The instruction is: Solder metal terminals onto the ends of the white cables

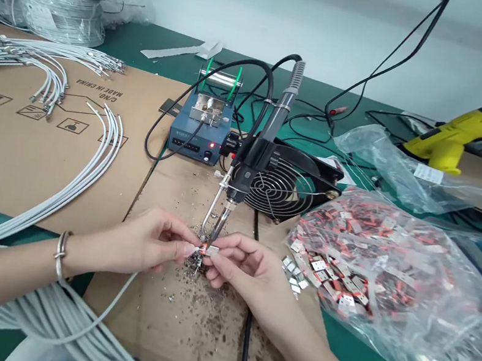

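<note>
Just under the tip of a stand-mounted soldering iron (246,175), my two hands meet. My left hand (155,243) pinches the end of a thin white cable (121,296), which runs back beneath the wrist to a large bundle. Between thumb and fingers, my right hand (244,268) grips a small silver connector (212,251) with a bit of orange on it. Cable end and connector are held together, close to the iron tip and the thin solder feed tube (215,201). Fingers hide the exact joint.
A blue solder feeder (197,135) with a solder spool (220,79) stands behind a round fan (284,188). Right lies a plastic bag of orange-and-silver connectors (346,274) beside a yellow heat gun (458,135). White cables (87,178) lie on cardboard at left. Dark debris covers the middle cardboard.
</note>
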A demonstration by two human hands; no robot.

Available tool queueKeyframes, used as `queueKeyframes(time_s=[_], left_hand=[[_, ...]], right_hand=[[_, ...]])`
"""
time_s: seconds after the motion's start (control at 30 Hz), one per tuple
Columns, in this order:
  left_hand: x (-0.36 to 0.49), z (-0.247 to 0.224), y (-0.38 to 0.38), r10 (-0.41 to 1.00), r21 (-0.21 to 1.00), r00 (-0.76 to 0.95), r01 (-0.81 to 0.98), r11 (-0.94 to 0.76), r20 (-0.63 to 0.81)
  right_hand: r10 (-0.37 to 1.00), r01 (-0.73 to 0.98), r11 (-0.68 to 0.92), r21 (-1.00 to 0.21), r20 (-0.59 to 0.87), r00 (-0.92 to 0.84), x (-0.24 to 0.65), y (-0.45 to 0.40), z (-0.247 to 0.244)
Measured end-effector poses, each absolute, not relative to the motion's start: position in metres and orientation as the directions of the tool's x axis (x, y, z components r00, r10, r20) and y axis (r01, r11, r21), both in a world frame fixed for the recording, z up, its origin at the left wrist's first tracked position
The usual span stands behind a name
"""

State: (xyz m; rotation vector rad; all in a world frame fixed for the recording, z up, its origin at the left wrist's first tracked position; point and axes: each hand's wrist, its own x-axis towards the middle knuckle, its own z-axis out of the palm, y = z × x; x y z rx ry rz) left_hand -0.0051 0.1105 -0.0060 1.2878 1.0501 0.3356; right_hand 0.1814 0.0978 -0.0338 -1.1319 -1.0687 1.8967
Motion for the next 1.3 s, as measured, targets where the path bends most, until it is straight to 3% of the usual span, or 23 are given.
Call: queueKeyframes(time_s=[1.3], left_hand=[[0.0,0.006,0.11,0.711,0.855,0.482,0.359,0.374,-0.513]], right_hand=[[0.839,-0.209,-0.424,-0.881,-0.295,-0.457,0.19,0.101,-0.039]])
